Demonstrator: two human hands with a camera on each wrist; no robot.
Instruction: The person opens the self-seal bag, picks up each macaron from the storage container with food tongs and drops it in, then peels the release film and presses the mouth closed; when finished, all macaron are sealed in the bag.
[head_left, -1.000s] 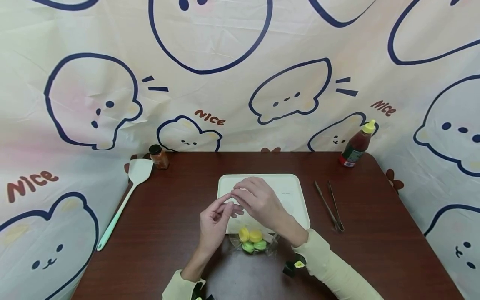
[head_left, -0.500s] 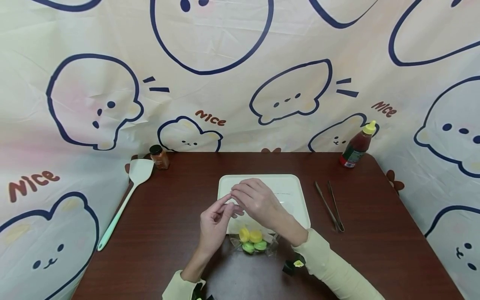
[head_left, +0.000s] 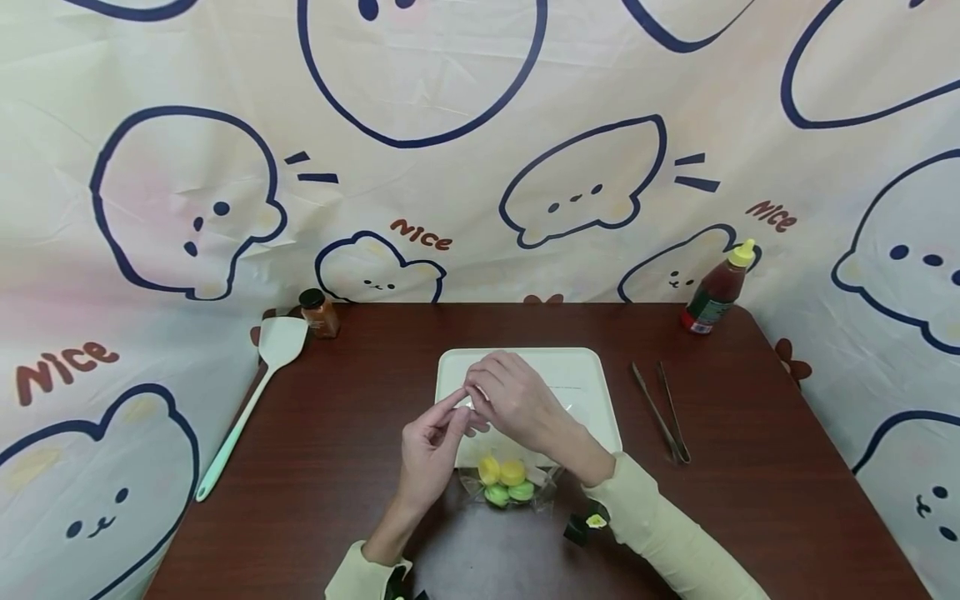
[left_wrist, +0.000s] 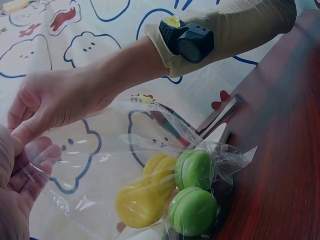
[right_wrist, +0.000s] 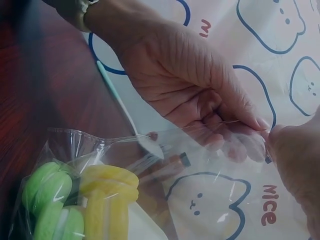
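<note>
A clear plastic bag [left_wrist: 107,160] with yellow macarons [right_wrist: 107,207] and green macarons [left_wrist: 192,212] in its lower part hangs between my hands. My left hand [head_left: 431,450] pinches the bag's upper edge between thumb and fingers, as the right wrist view shows. Opposite it, my right hand [head_left: 517,404] pinches the same edge, its fingertips meeting those of the left. In the head view the film at the fingertips is hardly visible, while the macarons show below the hands. Whether the bag's mouth is parted cannot be made out.
Behind the bag lies a white tray [head_left: 585,371] on the brown table [head_left: 337,433]. Metal tongs [head_left: 663,417] and a red sauce bottle [head_left: 712,296] with a yellow cap are on the right. At the left are a spatula [head_left: 258,375] and a black-capped spice jar [head_left: 318,314].
My right hand's fingers have shifted slightly at the bag's edge. Both hands otherwise keep their places, and the macarons stay below them.
</note>
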